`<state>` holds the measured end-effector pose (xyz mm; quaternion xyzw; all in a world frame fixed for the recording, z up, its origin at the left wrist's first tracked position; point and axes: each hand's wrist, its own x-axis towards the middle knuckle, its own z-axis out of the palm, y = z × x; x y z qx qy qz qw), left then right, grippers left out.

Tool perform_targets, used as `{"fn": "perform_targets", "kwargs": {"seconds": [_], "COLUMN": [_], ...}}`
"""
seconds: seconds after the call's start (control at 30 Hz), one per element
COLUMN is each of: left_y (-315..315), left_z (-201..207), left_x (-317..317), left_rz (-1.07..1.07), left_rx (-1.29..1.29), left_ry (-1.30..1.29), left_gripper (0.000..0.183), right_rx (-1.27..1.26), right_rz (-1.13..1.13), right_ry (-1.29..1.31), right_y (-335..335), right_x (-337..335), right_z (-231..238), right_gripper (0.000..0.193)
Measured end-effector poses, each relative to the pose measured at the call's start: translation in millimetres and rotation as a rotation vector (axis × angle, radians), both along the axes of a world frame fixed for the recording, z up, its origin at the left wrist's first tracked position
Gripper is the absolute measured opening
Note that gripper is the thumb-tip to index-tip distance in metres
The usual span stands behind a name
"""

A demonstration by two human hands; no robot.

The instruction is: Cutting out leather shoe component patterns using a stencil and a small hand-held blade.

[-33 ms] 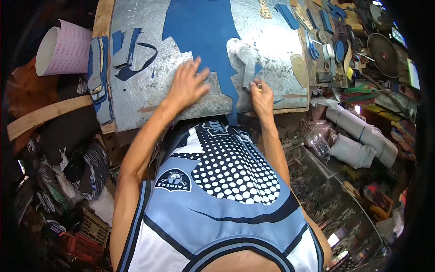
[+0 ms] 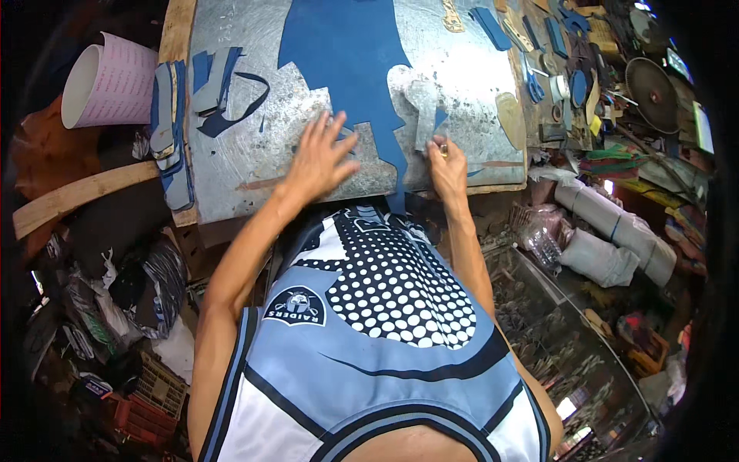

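A blue sheet of material [image 2: 342, 46] with cut-out, jagged edges lies on the scuffed metal work surface [image 2: 231, 165], and a narrow strip of it hangs over the near edge. My left hand [image 2: 317, 160] is open with fingers spread, just left of the sheet's narrow part; whether it touches the surface I cannot tell. To the right, my right hand [image 2: 448, 171] is closed in a pinch around something small with a brassy glint, mostly hidden by the fingers. Just beyond those fingertips lies a grey flat piece [image 2: 423, 112], beside a small blue scrap [image 2: 440, 118].
Blue and grey cut pieces [image 2: 215, 85] and a dark curved strip [image 2: 258, 96] lie at the left. A stack of cut pieces [image 2: 163, 131] rests on the wooden edge, near a white roll [image 2: 108, 85]. Scissors [image 2: 533, 81] and a tan template [image 2: 509, 119] are at the right.
My left hand has shifted slightly toward me. The right hand keeps its pinch in almost the same place, and the sheet lies as before.
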<state>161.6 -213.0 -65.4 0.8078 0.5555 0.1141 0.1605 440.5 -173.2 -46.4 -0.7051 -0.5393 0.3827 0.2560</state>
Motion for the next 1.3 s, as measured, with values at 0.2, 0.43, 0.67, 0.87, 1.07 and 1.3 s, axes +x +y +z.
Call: {"fn": "perform_targets", "kwargs": {"seconds": [0.2, 0.43, 0.67, 0.87, 1.07, 1.3], "left_y": [-55.5, 18.3, 35.1, 33.7, 31.2, 31.2], "left_z": [39.0, 25.0, -11.0, -8.9, -7.9, -6.9], "left_x": [4.7, 9.9, 26.1, 28.9, 29.1, 31.0], "left_rz": [0.074, 0.186, 0.152, 0.137, 0.115, 0.115], "left_rx": [-0.043, 0.107, 0.115, 0.104, 0.092, 0.046], "left_ry": [-0.234, -0.294, -0.185, -0.145, -0.093, -0.06], "left_gripper": [0.046, 0.062, 0.091, 0.088, 0.105, 0.113], "right_rx": [-0.039, -0.079, -0.05, -0.012, 0.155, 0.201], "right_rz": [0.139, 0.243, 0.292, 0.402, 0.449, 0.425], "right_ry": [0.126, 0.035, -0.057, -0.138, -0.217, -0.225], "right_y": [-5.9, -4.6, -5.7, -2.0, -16.2, -18.3], "right_x": [-27.1, -45.9, -46.8, -44.3, -33.4, -32.0], "right_z": [17.5, 14.2, 16.2, 25.0, 19.6, 9.8], "right_gripper": [0.038, 0.046, 0.047, 0.048, 0.04, 0.036]}}
